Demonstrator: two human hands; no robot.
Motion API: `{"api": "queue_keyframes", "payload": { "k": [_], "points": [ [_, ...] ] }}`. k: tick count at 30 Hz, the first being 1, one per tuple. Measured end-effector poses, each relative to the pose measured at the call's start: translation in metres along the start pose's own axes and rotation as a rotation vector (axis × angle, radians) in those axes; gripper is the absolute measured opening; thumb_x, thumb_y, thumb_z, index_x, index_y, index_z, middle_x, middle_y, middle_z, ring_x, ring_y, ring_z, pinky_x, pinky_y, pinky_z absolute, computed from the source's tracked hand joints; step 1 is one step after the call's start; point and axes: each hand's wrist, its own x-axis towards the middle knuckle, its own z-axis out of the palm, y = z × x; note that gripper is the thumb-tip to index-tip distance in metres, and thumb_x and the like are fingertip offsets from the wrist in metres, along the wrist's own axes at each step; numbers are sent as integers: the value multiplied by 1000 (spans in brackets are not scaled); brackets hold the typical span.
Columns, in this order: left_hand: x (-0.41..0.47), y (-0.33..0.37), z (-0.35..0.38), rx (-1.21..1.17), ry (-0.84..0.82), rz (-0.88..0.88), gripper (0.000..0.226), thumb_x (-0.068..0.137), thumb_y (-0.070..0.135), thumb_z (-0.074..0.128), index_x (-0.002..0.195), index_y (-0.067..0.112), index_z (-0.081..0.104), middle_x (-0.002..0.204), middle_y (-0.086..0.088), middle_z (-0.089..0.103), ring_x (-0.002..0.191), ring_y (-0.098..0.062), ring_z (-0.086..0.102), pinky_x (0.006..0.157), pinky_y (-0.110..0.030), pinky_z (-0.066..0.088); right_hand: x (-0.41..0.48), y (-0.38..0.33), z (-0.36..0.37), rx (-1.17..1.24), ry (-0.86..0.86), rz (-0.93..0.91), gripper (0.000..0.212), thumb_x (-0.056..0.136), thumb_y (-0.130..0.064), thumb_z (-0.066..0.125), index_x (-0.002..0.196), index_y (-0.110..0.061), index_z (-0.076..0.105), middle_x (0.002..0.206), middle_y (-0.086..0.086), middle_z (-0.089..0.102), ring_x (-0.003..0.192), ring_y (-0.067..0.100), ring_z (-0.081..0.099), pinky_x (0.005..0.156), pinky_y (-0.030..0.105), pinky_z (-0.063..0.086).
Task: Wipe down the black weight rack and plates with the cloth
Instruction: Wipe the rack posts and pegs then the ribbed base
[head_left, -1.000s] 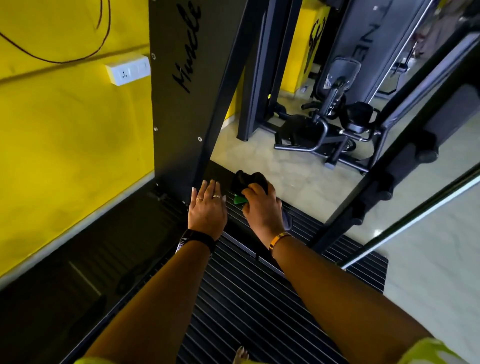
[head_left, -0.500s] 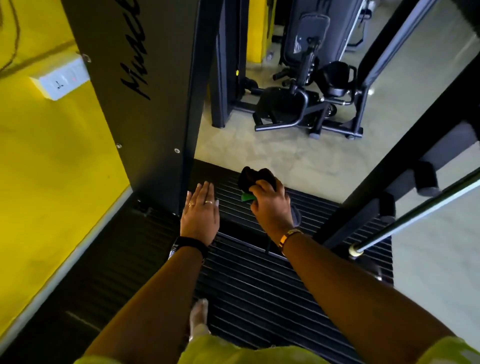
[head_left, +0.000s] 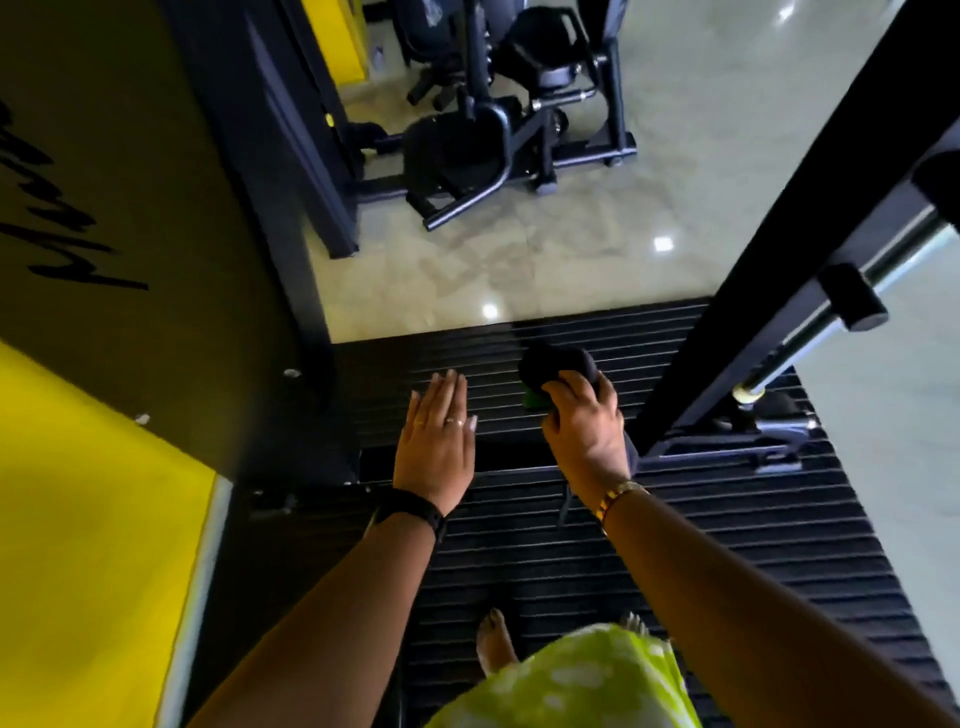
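**Cloth balled in the right hand, low at the foot of the rack**

The right fingers (head_left: 566, 387) are seen curled tight, and a dark cloth (head_left: 558, 364) is wadded up inside them, bulging out past the knuckles. A green scrap (head_left: 532, 399) shows under the wad; whether it is part of the cloth or something separate cannot be told. The cloth is judged soft, light and limp, so it is best taken as it is here, bunched in the palm and backed by the fingers so that pressure can be put through it. Slipping is not likely on this surface.

The left fingers (head_left: 441, 400) are held straight and close together, and nothing is gripped. The left hand (head_left: 434, 447) is laid flat, palm down, over the ribbed black platform (head_left: 623, 545); firm contact cannot be confirmed.

Moving outward, the right hand (head_left: 584, 431) is found just beside the base of the black rack upright (head_left: 769, 270), with the cloth down at the platform's ribs. A chrome bar (head_left: 810, 338) is racked above, well clear of both hands. Grit is likely trapped in those ribs, so strokes along the grooves are called for.
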Motion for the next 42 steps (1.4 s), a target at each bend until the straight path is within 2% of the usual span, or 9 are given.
{"api": "queue_keyframes", "payload": {
  "k": [3,5,11,16,27,33,37,39,42],
  "points": [
    [24,0,36,6,48,93,56,101,32,23,143,0,41,148,-16,44,138,-31,39,116,-45,19,12,40,14,-46,113,-91,40,69,-1,77,107,-10,69,121,13,62,110,54,52,70,63,53],
    [41,-1,69,0,79,124,53,100,29,27,141,-1,45,145,-17,46,135,-33,42,114,-47,21,24,73,24,-86,171,-118,42,60,3,81,99,-8,71,113,15,65,101,55,57,65,62,54],
    [68,0,181,0,7,192,53,97,25,31,138,-3,48,142,-20,49,133,-37,46,111,-47,24,40,156,77,-143,132,-198,38,67,3,77,103,-7,70,118,16,63,106,57,53,71,62,52],
    [74,-10,253,-30,-20,160,54,98,27,28,139,-4,46,144,-21,46,136,-36,42,113,-45,22,42,187,144,-102,89,-212,36,72,1,74,106,-7,69,121,17,61,108,58,50,73,66,52],
    [115,-66,400,-23,-37,150,59,99,30,23,143,-5,38,149,-22,39,140,-37,34,114,-43,17,47,262,308,29,-26,-8,35,85,-3,63,120,-6,63,131,18,52,111,50,46,83,59,51],
    [133,-93,470,-49,-62,104,60,99,31,19,143,-4,38,150,-22,38,142,-36,31,115,-43,15,81,278,377,75,-27,121,57,88,-7,59,142,-19,46,148,15,34,121,46,35,93,58,46],
    [138,-109,517,-41,-88,66,59,99,30,20,142,-4,40,149,-20,40,141,-35,33,115,-44,15,103,275,430,43,-69,9,57,80,-9,67,135,-20,56,146,14,42,118,48,41,86,58,50],
    [140,-114,542,-58,-87,17,57,98,27,23,140,-5,44,145,-21,45,138,-37,38,113,-47,16,112,269,460,-13,-157,-103,58,79,-12,68,135,-24,56,147,10,42,122,48,40,83,56,50],
    [143,-110,574,-58,-85,-56,55,96,25,25,134,-6,51,139,-22,51,132,-38,46,109,-51,20,115,270,502,-184,-343,-199,53,86,-27,65,136,-34,51,154,-1,34,135,43,31,91,59,44]
  ]
}}
